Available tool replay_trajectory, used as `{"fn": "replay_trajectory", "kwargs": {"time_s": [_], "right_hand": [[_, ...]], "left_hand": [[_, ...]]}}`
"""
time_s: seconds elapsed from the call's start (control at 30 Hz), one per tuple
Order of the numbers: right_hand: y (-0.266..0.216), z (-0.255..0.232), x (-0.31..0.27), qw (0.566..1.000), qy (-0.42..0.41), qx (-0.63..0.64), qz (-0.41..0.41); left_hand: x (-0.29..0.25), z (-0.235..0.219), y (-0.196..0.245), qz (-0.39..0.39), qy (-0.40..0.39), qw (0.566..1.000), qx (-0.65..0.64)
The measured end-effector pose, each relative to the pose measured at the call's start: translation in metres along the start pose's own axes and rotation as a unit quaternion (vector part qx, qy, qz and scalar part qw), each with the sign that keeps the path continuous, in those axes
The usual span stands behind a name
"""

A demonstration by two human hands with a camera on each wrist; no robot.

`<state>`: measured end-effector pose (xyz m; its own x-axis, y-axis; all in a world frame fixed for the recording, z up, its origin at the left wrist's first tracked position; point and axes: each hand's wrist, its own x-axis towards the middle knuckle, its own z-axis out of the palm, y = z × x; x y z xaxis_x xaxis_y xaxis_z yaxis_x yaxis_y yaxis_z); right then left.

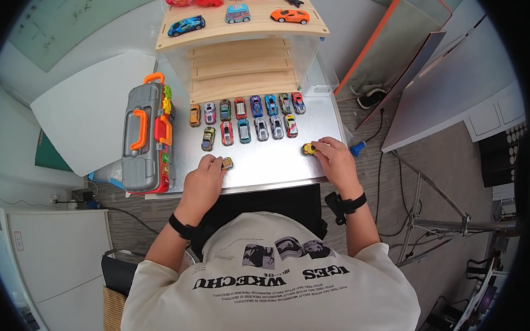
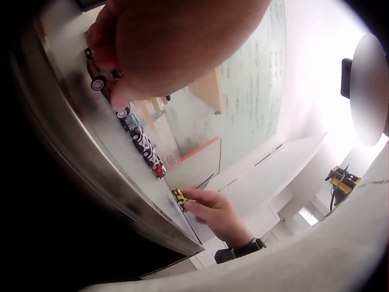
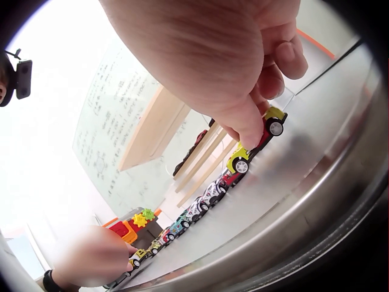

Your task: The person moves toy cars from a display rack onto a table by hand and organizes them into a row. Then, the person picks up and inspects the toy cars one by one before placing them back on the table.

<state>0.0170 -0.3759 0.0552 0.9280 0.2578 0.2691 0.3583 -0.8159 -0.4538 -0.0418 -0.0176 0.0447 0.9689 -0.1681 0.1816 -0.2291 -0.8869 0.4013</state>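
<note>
Near the front edge of the metal tabletop, my left hand [image 1: 204, 177] pinches a small tan-gold toy car [image 1: 227, 163] between thumb and fingers. Over to the right, my right hand [image 1: 336, 160] grips a yellow toy car [image 1: 309, 148]; the right wrist view shows red on its side and white wheels, with the thumb against its body. Between the hands and the wooden shelf, several toy cars stand in two rows. The back row runs from an orange car [image 1: 195, 115] to a red and blue one [image 1: 298, 103]. A yellow-green car [image 1: 208, 138] starts the front row at its left.
A grey toy toolbox [image 1: 142, 139] with orange handles stands at the table's left. Behind the rows is a wooden shelf [image 1: 240, 67] with clear sides; on its top sit a blue car [image 1: 186, 25], a light-blue van [image 1: 238, 13], an orange car [image 1: 290, 16] and dolls.
</note>
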Motion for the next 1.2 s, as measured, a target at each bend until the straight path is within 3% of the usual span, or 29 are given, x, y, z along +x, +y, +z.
{"fn": "replay_trajectory", "kwargs": {"time_s": [0.13,0.2,0.47,0.7,0.77,1.0,1.2], "right_hand": [[-0.002,0.005,-0.001,1.000,-0.003,0.001,0.003],[-0.005,0.020,-0.002,0.999,0.007,0.020,-0.050],[-0.065,0.057,0.007,0.989,-0.047,0.065,-0.121],[0.003,0.010,-0.016,0.999,0.018,0.011,0.024],[0.012,0.002,-0.017,1.000,0.020,-0.005,0.024],[-0.006,0.015,-0.006,0.998,0.034,0.015,-0.045],[-0.015,0.023,-0.008,0.996,0.040,0.034,-0.071]], "left_hand": [[0.002,-0.002,0.000,0.025,-0.004,1.000,0.015],[0.004,-0.002,0.000,0.034,-0.006,0.999,0.020],[0.010,0.000,-0.001,0.070,-0.040,0.996,0.025],[-0.006,-0.012,-0.013,-0.001,-0.056,0.996,0.063],[-0.012,-0.023,-0.012,-0.057,-0.082,0.993,0.069],[-0.022,-0.025,-0.010,-0.102,-0.083,0.986,0.099],[0.011,0.007,0.010,-0.007,-0.080,0.997,0.022]]}}
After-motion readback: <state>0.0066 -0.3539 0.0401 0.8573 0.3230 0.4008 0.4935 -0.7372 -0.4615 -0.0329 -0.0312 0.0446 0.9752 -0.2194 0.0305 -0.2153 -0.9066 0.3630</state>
